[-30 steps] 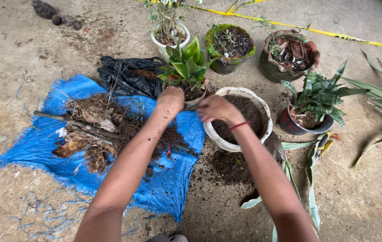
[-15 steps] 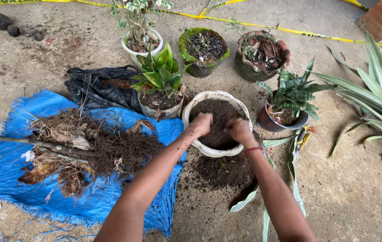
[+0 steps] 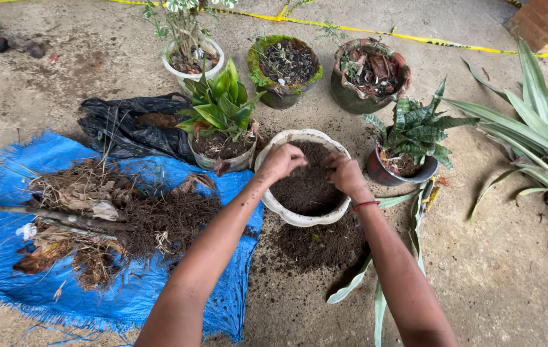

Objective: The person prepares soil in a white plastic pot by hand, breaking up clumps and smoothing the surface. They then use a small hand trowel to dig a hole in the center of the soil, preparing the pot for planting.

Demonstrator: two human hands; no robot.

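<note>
Concrete floor (image 3: pixel 511 270), potted plants (image 3: pixel 222 128) around white pot (image 3: pixel 299 218)

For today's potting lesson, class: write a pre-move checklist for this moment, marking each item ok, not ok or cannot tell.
1. Both hands at the pot: left hand and right hand are over the white pot. Ok.
2. Pot upright on the ground: ok.
3. Soil in the pot: ok.
4. Ground kept clean: spilled soil lies in front of the pot. Not ok.
5. Hands' grip on soil: fingers curled, contents hidden. Cannot tell.
6. Green plant pot clear of the hands: ok.
</note>
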